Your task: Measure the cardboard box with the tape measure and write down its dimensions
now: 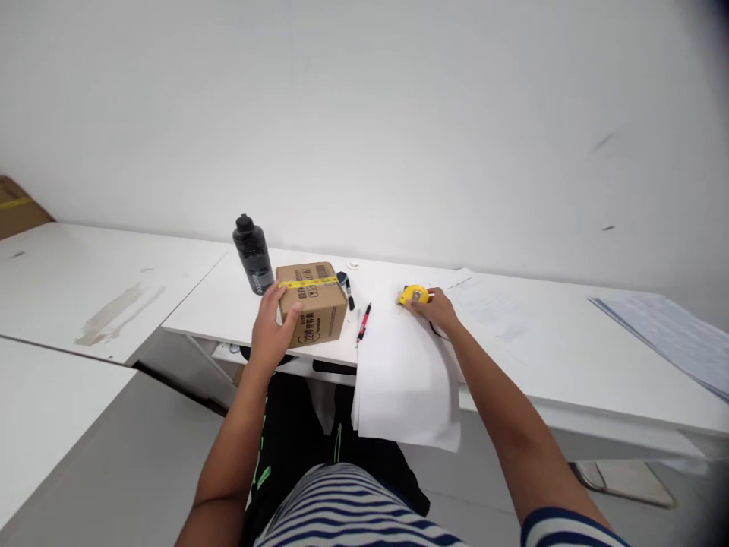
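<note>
A small brown cardboard box (317, 322) with yellow tape across its top stands near the table's front edge. My left hand (272, 327) grips its left side, thumb on the front face and fingers up by the top edge. In my right hand (435, 308) is a yellow tape measure (414, 295), held just above or on the far end of a stack of white paper (407, 380); contact cannot be made out. Between box and paper lies a red and black pen (364, 322), with a black marker (349, 295) behind it.
A dark water bottle (254, 257) stands behind the box to the left. Printed sheets (484, 304) lie right of my right hand, and a thicker pile of papers (666, 334) is farther right. The white paper hangs over the table's front edge. A wall closes off the back.
</note>
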`<state>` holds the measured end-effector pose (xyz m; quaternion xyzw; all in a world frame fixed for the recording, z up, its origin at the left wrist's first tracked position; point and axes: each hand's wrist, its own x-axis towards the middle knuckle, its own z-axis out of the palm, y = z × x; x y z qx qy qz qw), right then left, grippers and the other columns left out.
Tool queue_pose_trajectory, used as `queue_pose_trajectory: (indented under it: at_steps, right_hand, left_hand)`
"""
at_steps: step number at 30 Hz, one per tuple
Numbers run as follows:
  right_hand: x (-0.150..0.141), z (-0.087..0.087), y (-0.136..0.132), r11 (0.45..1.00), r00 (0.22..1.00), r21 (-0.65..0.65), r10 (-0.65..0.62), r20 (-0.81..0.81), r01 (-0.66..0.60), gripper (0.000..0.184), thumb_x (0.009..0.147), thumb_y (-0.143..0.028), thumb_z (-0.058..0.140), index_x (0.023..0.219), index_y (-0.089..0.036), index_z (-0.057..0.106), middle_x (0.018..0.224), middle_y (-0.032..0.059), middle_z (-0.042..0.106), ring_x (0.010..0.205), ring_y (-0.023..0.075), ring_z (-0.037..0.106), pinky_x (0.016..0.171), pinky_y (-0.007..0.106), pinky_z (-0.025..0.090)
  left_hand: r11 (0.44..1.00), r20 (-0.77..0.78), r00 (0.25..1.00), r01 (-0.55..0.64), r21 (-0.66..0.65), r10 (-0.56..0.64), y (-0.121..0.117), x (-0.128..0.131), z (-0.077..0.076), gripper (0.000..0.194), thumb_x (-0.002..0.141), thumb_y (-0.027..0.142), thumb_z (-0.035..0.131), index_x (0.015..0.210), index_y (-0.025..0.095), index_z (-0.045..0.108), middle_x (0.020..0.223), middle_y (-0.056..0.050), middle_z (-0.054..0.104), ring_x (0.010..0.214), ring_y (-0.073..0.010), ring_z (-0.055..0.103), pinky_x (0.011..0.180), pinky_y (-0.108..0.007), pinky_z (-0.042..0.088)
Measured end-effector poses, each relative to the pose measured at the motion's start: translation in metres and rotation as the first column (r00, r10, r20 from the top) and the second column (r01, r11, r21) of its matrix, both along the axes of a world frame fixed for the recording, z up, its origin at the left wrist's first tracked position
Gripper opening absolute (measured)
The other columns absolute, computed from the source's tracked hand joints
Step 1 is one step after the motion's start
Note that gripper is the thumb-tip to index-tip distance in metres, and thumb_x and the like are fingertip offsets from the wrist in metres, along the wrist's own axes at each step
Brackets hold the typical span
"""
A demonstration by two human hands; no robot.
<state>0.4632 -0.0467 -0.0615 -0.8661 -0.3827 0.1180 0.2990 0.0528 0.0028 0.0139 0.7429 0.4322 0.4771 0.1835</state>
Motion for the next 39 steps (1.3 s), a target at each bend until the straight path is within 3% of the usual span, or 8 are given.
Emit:
queue_pose_trajectory:
  at_steps: [5,7,10,14,18,22,30,39]
  right_hand:
    - [-0.04,0.028,0.015,0.939,0.993,0.333,0.108,-0.049,-0.086,0.078,0.066,-0.054,0.075,0.13,-0.021,0.045,0.115,0.0107,0.063,0.086,0.0231,0.065,0.08,0.039,0.052]
    - [-0.071,0.054,0.026,0.84,0.958,0.519,0.259,-0.123,-0.161,0.084,0.068,-0.056,0.075,0.137,-0.022,0.04,0.124,0.0115,0.057,0.089,0.0224,0.066,0.08,0.039,0.054]
    - [-0.129,0.099,0.045,0.605,0.811,0.678,0.585,-0.023,-0.417,0.068,0.076,-0.052,0.07,0.133,-0.024,0.044,0.133,0.0104,0.054,0.105,0.0235,0.063,0.086,0.039,0.054]
    - [-0.197,0.139,0.068,0.468,0.609,0.517,0.781,0.136,-0.717,0.059,0.08,-0.046,0.067,0.129,-0.021,0.045,0.12,0.0104,0.061,0.101,0.026,0.063,0.085,0.042,0.053]
    - [-0.23,0.141,0.083,0.394,0.474,0.347,0.86,0.188,-0.851,0.062,0.087,-0.046,0.058,0.139,-0.02,0.036,0.123,0.0122,0.06,0.105,0.0287,0.061,0.091,0.048,0.05]
    - [-0.234,0.137,0.086,0.328,0.399,0.287,0.884,0.244,-0.9,0.06,0.091,-0.047,0.051,0.142,-0.022,0.033,0.135,0.0138,0.053,0.11,0.0296,0.058,0.094,0.049,0.048]
    - [-0.206,0.14,0.068,0.318,0.4,0.301,0.877,0.266,-0.899,0.052,0.09,-0.048,0.054,0.134,-0.023,0.043,0.128,0.0122,0.056,0.11,0.0287,0.057,0.095,0.046,0.047]
    - [-0.122,0.117,0.004,0.604,0.67,0.33,0.729,0.141,-0.726,0.055,0.084,-0.053,0.064,0.13,-0.027,0.046,0.119,0.0074,0.061,0.096,0.0244,0.061,0.081,0.039,0.053]
  left_hand:
    - [0.981,0.165,0.984,0.102,-0.166,-0.075,0.007,-0.003,0.0,0.043,0.089,0.044,0.06,0.128,0.026,0.062,0.151,-0.008,0.049,0.136,-0.0267,0.049,0.098,-0.038,0.053]
    - [0.979,0.199,0.976,0.121,-0.161,-0.088,0.009,-0.002,-0.003,0.042,0.089,0.042,0.059,0.128,0.026,0.061,0.149,-0.008,0.051,0.136,-0.0265,0.048,0.101,-0.039,0.05]
    - [0.972,0.314,0.941,0.179,-0.152,-0.124,0.013,0.004,-0.012,0.053,0.09,0.039,0.059,0.14,0.027,0.049,0.15,-0.009,0.049,0.137,-0.0251,0.048,0.108,-0.039,0.044]
    - [0.963,0.555,0.826,0.216,-0.158,-0.094,0.018,0.017,-0.028,0.077,0.088,0.038,0.061,0.153,0.027,0.022,0.158,-0.014,0.036,0.144,-0.0245,0.038,0.114,-0.04,0.038]
    - [0.953,0.6,0.798,0.223,-0.204,-0.058,0.018,0.022,-0.033,0.081,0.089,0.037,0.061,0.155,0.029,0.017,0.164,-0.011,0.024,0.151,-0.0233,0.023,0.117,-0.039,0.032]
    - [0.913,0.555,0.832,0.232,-0.335,-0.008,0.015,0.019,-0.029,0.068,0.091,0.035,0.056,0.153,0.022,0.032,0.158,-0.01,0.039,0.145,-0.0262,0.037,0.116,-0.038,0.035]
    - [0.921,0.448,0.893,0.132,-0.366,0.051,0.01,0.02,-0.021,0.053,0.094,0.034,0.048,0.146,0.023,0.048,0.147,-0.005,0.054,0.135,-0.0243,0.05,0.113,-0.034,0.04]
    - [0.935,0.409,0.912,0.118,-0.335,0.032,0.014,0.021,-0.022,0.05,0.095,0.033,0.046,0.144,0.021,0.05,0.144,-0.005,0.057,0.136,-0.0224,0.05,0.114,-0.033,0.038]
